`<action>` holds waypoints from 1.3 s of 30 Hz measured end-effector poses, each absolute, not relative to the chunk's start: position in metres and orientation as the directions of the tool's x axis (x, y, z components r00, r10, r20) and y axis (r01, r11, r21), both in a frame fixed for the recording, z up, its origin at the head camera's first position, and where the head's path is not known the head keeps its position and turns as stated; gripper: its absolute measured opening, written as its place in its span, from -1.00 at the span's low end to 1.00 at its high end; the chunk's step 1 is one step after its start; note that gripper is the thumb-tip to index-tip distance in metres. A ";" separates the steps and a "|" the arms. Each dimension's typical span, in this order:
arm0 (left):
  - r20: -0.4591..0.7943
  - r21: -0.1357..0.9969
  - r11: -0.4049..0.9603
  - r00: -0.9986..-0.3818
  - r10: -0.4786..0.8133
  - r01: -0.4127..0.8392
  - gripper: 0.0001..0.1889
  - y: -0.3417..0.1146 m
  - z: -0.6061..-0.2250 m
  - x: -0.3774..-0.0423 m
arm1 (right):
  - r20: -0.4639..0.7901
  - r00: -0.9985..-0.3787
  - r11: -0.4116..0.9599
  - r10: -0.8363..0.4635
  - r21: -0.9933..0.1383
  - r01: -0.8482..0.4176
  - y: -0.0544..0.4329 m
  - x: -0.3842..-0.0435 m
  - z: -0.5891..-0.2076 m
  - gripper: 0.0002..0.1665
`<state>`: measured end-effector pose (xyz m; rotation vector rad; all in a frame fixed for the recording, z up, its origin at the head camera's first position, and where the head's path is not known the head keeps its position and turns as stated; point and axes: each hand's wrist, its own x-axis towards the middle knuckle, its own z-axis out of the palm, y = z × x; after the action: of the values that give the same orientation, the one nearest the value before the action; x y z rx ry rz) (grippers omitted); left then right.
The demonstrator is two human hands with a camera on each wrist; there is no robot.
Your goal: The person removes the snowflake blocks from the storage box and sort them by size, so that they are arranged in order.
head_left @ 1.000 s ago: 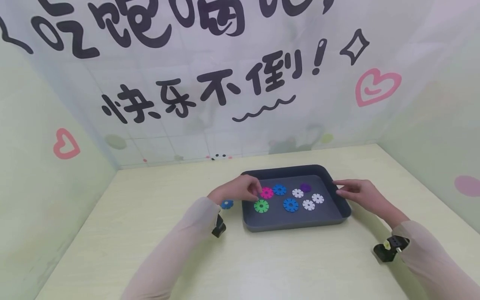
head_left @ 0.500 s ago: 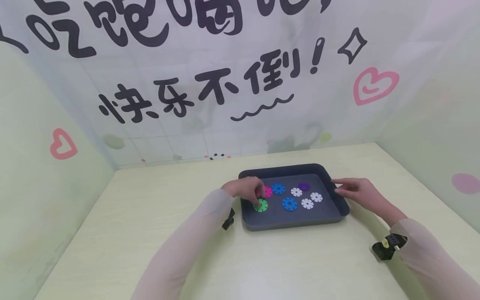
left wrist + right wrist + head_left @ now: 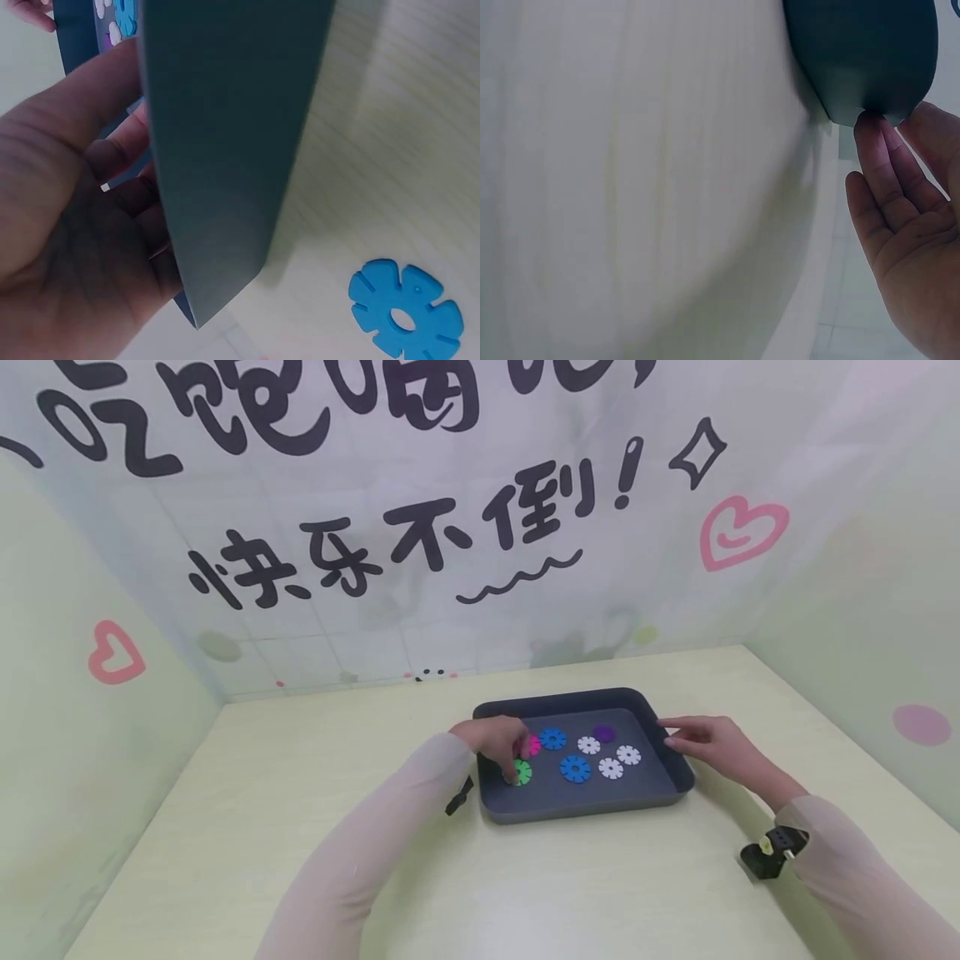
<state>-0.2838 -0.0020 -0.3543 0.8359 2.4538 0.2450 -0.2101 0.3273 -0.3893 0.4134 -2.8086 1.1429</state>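
Observation:
A dark grey rectangular tray [image 3: 592,810] stands on the table with several notched plastic discs lying flat in it. My left hand [image 3: 497,739] reaches over its left side, with bent fingers at the green disc [image 3: 522,772]; whether they pinch it is hidden. Just behind, partly covered by those fingers, lies the pink disc [image 3: 534,745]. In the left wrist view, the tray's wall hides the left fingertips. My right hand [image 3: 712,742] touches the tray's right wall with nearly straight fingers. Outside the tray, near my left wrist, a blue disc [image 3: 405,313] rests on the table.
In the tray are blue discs [image 3: 576,769], a purple disc [image 3: 603,734] and white discs [image 3: 611,768]. The pale wooden table [image 3: 337,760] is bounded by printed walls at the back and sides. Both wrists wear small black cameras [image 3: 763,858].
My left hand has moved right and down, from above the tray's left rim to the green disc. The right hand stays at the tray's right wall. The discs lie where they were.

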 end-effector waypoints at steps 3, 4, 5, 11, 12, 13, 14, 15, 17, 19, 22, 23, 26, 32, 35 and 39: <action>-0.426 0.328 0.789 -0.664 0.615 0.520 -0.69 -0.001 -0.355 -0.284 | 0.174 -0.962 0.686 -0.212 -0.675 -0.273 0.327 -0.210 -0.389 -0.54; -0.424 0.329 0.787 -0.663 0.617 0.522 -0.69 -0.001 -0.355 -0.284 | 0.174 -0.962 0.686 -0.210 -0.675 -0.272 0.327 -0.210 -0.389 -0.54; -0.422 0.331 0.784 -0.661 0.621 0.525 -0.70 -0.001 -0.356 -0.284 | 0.175 -0.962 0.685 -0.210 -0.676 -0.273 0.327 -0.210 -0.389 -0.54; -0.410 0.339 0.773 -0.656 0.634 0.536 -0.71 -0.002 -0.357 -0.285 | 0.177 -0.961 0.671 -0.214 -0.688 -0.276 0.328 -0.210 -0.390 -0.54; -0.405 0.338 0.771 -0.656 0.637 0.540 -0.71 -0.002 -0.357 -0.285 | 0.177 -0.961 0.668 -0.215 -0.691 -0.277 0.328 -0.210 -0.391 -0.54; -0.400 0.336 0.769 -0.656 0.640 0.544 -0.71 -0.002 -0.358 -0.285 | 0.176 -0.961 0.665 -0.215 -0.694 -0.276 0.328 -0.210 -0.391 -0.54; -0.395 0.335 0.766 -0.656 0.643 0.549 -0.71 -0.002 -0.357 -0.285 | 0.175 -0.961 0.662 -0.216 -0.697 -0.276 0.328 -0.210 -0.391 -0.54; -0.389 0.334 0.765 -0.659 0.643 0.550 -0.72 -0.002 -0.357 -0.285 | 0.174 -0.961 0.661 -0.216 -0.698 -0.275 0.328 -0.210 -0.391 -0.54; -0.374 0.335 0.762 -0.664 0.647 0.554 -0.73 -0.003 -0.358 -0.285 | 0.175 -0.961 0.663 -0.216 -0.696 -0.276 0.328 -0.209 -0.391 -0.54; -0.355 0.350 0.755 -0.667 0.654 0.554 -0.76 -0.004 -0.357 -0.285 | 0.173 -0.961 0.664 -0.215 -0.696 -0.274 0.328 -0.209 -0.390 -0.54; -0.322 0.398 0.734 -0.666 0.673 0.550 -0.80 -0.008 -0.355 -0.283 | 0.173 -0.962 0.667 -0.211 -0.694 -0.272 0.328 -0.209 -0.391 -0.54; -0.308 0.417 0.723 -0.663 0.683 0.551 -0.81 -0.010 -0.353 -0.283 | 0.173 -0.962 0.669 -0.211 -0.693 -0.271 0.328 -0.209 -0.391 -0.54; -0.268 0.482 0.688 -0.656 0.705 0.543 -0.83 -0.019 -0.350 -0.282 | 0.170 -0.963 0.673 -0.211 -0.690 -0.269 0.327 -0.209 -0.391 -0.54; -0.201 0.548 0.647 -0.667 0.718 0.531 -0.84 -0.039 -0.339 -0.283 | 0.175 -0.962 0.683 -0.211 -0.678 -0.273 0.328 -0.210 -0.392 -0.55; -0.182 0.557 0.644 -0.679 0.712 0.525 -0.83 -0.051 -0.333 -0.283 | 0.168 -0.963 0.678 -0.211 -0.685 -0.268 0.329 -0.210 -0.392 -0.54; -0.153 0.587 0.631 -0.696 0.702 0.508 -0.82 -0.070 -0.329 -0.284 | 0.162 -0.964 0.678 -0.211 -0.686 -0.264 0.328 -0.211 -0.392 -0.53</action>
<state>-0.2839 -0.0704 -0.3288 0.9632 2.4867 0.7301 -0.2110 0.3282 -0.3920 0.3989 -2.8141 1.1668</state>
